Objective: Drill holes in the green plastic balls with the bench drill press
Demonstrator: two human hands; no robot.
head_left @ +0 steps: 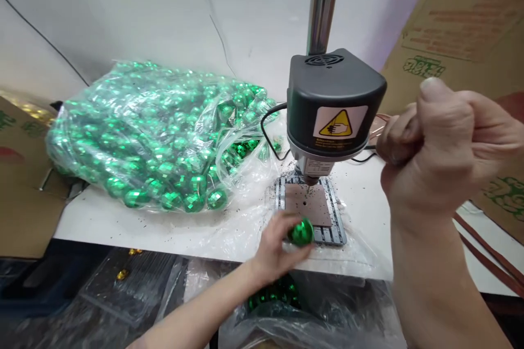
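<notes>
Between the thumb and fingers of my left hand (276, 245) is a shiny green faceted ball (302, 232), held at the front edge of the drill press base (338, 234). A small drill press (335, 98) with a black housing and a yellow warning label stands over it. Its thin bit points down at a brown board (317, 204) with a hole in it, and the ball is in front of that hole. My right hand (446, 147) is raised to the right of the housing, fingers curled into a fist. Whatever it may grip is hidden.
A clear plastic bag (139, 136) full of green balls lies left of the press. Below the table edge, another plastic bag (311, 316) contains green balls. Cardboard boxes (470, 38) flank the table (143, 229). Dark shavings lie around the base, and a black cable (264, 125) loops beside it.
</notes>
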